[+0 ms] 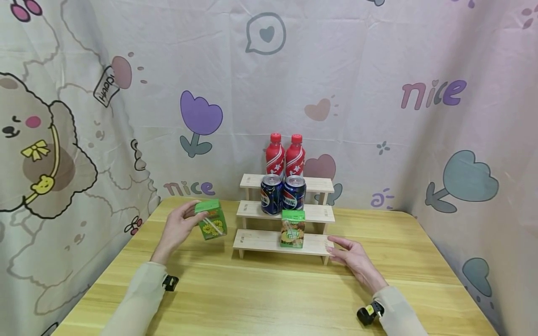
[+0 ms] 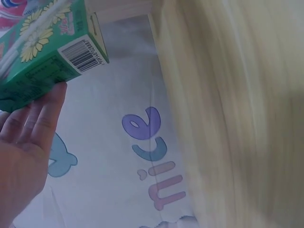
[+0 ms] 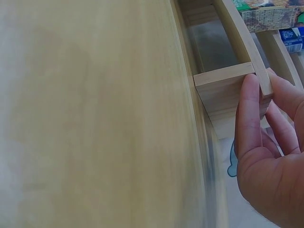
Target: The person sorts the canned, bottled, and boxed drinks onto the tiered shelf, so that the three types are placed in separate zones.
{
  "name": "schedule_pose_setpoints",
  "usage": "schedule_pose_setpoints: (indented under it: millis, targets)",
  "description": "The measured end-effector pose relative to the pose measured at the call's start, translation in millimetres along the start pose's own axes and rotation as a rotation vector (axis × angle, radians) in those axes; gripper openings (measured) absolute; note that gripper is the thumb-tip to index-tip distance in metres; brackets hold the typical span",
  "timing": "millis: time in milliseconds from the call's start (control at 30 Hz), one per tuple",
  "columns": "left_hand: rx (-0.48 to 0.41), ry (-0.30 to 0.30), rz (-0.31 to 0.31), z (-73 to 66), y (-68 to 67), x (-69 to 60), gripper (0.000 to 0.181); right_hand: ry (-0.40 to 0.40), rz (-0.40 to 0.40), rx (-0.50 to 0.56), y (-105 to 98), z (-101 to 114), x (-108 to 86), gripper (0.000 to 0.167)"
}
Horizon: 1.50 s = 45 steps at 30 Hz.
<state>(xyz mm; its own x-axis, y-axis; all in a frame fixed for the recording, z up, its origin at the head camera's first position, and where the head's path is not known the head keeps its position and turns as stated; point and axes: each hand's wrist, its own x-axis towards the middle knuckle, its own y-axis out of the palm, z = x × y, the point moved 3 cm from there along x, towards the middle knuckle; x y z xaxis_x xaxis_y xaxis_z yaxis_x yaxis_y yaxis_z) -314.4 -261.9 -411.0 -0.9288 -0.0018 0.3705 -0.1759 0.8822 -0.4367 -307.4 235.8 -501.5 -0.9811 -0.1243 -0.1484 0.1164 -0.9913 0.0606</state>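
Note:
My left hand [image 1: 179,227] grips a green juice box [image 1: 213,221] with yellow flowers and a white straw on its side, held tilted above the table left of the shelf. In the left wrist view the box [image 2: 45,52] shows its barcode end. With thumb and fingers, my right hand [image 1: 356,259] pinches the right end of the bottom step of a three-tier wooden shelf [image 1: 258,241]; the right wrist view shows this hand [image 3: 270,142] at the board's corner. A second juice box [image 1: 293,229], green and brown, stands upright on that bottom step.
Two dark blue cola cans [image 1: 271,195] stand side by side on the middle step. On the top step are two red bottles [image 1: 275,155]. The shelf stands on a wooden table [image 1: 269,298], with a printed cloth curtain [image 1: 353,60] behind it.

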Motion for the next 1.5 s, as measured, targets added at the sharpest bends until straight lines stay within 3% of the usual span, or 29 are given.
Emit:
schedule_pose_setpoints:
  millis: [300,567,967,1233,1500]
  targets:
    - [0.012,0.029,-0.008,-11.5,14.4,-0.6,0.044,0.007,-0.012,0.002,-0.2,-0.5,-0.3,0.059]
    - [-0.015,0.073,0.040,-18.4,32.7,-1.7,0.040,0.006,-0.009,-0.001,-0.8,-1.3,-1.7,0.059]
    - [-0.041,0.148,0.062,-27.6,57.8,-3.0,0.036,0.014,-0.013,-0.001,-1.4,-1.6,-3.5,0.059]
    - [-0.066,0.190,0.102,-61.9,75.8,-14.1,0.038,0.009,-0.011,-0.012,-2.4,2.8,-3.0,0.060]
    - [-0.104,0.184,0.105,-70.5,87.1,-17.6,0.043,0.011,-0.007,-0.019,-0.7,3.1,-1.5,0.059]
